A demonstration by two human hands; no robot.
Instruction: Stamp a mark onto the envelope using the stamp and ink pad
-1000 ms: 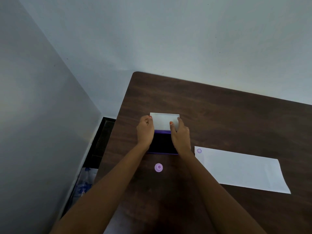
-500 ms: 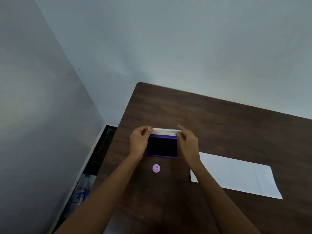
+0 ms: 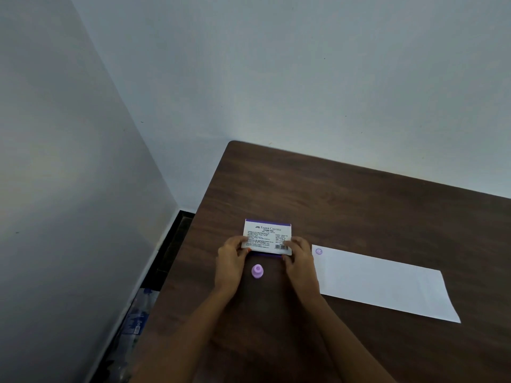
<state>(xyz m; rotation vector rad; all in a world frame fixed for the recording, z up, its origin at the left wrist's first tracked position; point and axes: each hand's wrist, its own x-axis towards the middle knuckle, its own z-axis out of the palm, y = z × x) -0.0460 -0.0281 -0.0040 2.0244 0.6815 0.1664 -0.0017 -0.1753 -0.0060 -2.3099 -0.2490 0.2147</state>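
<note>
On a dark wooden table (image 3: 359, 205) in a bare corner, the ink pad's (image 3: 267, 236) lid, open a second ago, is now shut. Left hand (image 3: 231, 262) and right hand (image 3: 300, 259) pinch its near corners. The stamp (image 3: 257, 271) stands between the wrists; the envelope (image 3: 381, 283) already bears a mark (image 3: 318, 251), so the task looks finished.

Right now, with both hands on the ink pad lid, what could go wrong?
1. The stamp stands loose between the left hand and right hand; a wrist could knock it over.
2. The mark on the envelope lies beside the right hand and might smear if still wet.
3. The ink pad may not be fully shut and could dry out.
</note>
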